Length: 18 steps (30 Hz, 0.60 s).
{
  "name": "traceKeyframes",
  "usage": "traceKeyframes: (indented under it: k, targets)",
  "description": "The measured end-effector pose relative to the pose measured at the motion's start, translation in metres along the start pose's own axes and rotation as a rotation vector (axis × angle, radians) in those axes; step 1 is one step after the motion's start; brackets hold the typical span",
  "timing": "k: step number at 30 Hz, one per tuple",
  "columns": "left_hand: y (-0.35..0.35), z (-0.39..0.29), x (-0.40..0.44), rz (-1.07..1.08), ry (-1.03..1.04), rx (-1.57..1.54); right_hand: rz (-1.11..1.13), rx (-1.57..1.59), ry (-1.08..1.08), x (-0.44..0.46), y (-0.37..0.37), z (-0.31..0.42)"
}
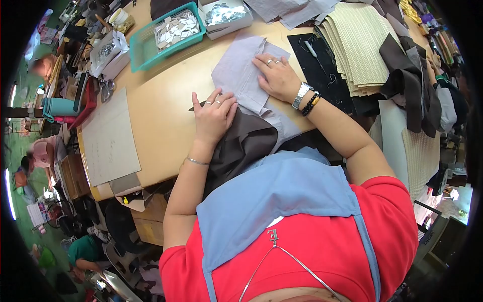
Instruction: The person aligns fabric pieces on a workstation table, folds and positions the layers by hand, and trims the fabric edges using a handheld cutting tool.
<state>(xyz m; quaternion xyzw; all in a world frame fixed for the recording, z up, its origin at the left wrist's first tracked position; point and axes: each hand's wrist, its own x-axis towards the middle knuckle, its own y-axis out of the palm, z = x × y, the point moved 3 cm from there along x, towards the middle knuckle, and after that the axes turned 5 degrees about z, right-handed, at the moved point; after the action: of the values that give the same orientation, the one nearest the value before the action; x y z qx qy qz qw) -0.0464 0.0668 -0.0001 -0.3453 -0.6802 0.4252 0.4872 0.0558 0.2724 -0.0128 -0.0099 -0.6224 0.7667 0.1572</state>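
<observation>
A light lilac fabric piece (234, 65) lies folded on the wooden table, with dark brown fabric (246, 143) joined or tucked at its near side and hanging over the table edge. My left hand (215, 113) rests on the near left side of the cloth, its fingers spread a little over the lilac and brown parts. Farther right, my right hand (276, 75) lies flat on the lilac fabric with fingers stretched out. Neither hand grips anything visible. The cloth under both palms is hidden.
A teal basket (136, 53) of small pale pieces and a white box (226, 30) stand at the back. Woven cream sheets (357, 45) are stacked right, beside a black mat (329, 83) with a white-handled tool (310, 49). Cardboard (110, 138) lies left.
</observation>
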Motion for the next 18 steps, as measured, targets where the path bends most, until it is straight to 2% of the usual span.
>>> traceKeyframes:
  k: [12, 15, 18]
  targets:
    - [-0.001, -0.002, 0.001, 0.008, -0.016, -0.031, 0.064, -0.187, 0.266, 0.034, -0.005, -0.031]
    - [-0.002, -0.001, 0.001, 0.009, -0.012, -0.037, 0.032, -0.289, 0.247, 0.039, -0.009, -0.037]
    - [0.001, 0.001, 0.0, 0.006, -0.021, -0.056, -0.059, -0.243, 0.217, 0.036, -0.009, -0.036]
